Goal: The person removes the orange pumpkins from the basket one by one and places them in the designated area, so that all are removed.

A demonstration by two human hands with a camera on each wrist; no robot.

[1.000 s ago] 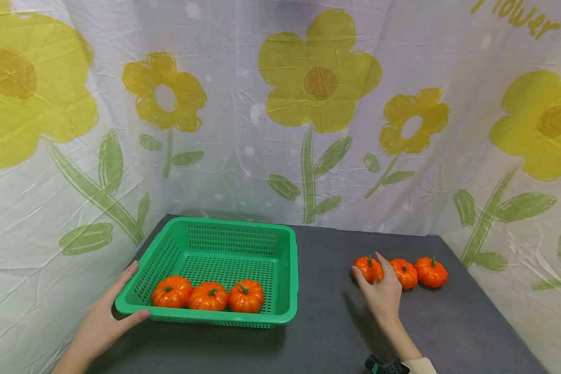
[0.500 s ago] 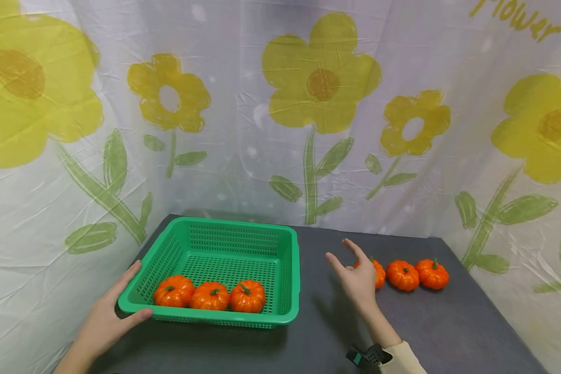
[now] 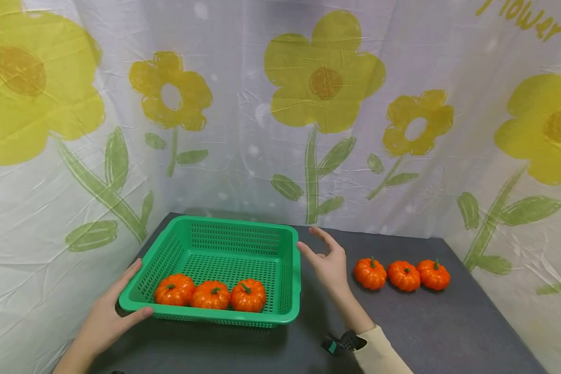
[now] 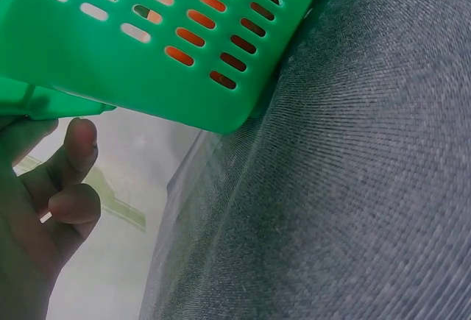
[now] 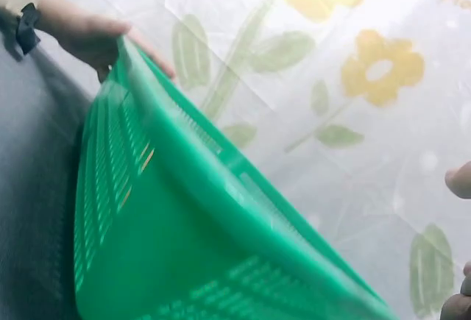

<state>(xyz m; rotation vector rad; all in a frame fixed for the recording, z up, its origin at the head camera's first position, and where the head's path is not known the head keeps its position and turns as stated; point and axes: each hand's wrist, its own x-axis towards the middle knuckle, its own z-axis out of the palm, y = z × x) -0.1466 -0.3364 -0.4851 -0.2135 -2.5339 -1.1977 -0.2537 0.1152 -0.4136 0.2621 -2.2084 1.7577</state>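
A green plastic basket (image 3: 290, 275) stands on the dark table, with three orange pumpkins (image 3: 214, 295) in a row along its front side. At its front-left corner, my left hand (image 3: 104, 318) holds the rim, thumb at the front and fingers along the left side. The left wrist view shows loosely bent fingers (image 4: 77, 206) below the rim. My right hand (image 3: 329, 262) hovers beside the basket's right rim, thumb and fingers apart, holding nothing. Only bits of its fingers (image 5: 460, 180) enter the right wrist view. Three more pumpkins (image 3: 370, 274) sit in a row to its right.
A white curtain (image 3: 234, 156) printed with yellow flowers hangs behind the table and at both sides. The grey-black table (image 3: 402, 327) extends in front of the right-hand pumpkins. A dark strap (image 3: 343, 343) is on the right wrist.
My right hand has drawn away from the leftmost pumpkin of the right row and moved left to the basket's right rim. That pumpkin stays on the table. The left hand keeps its place.
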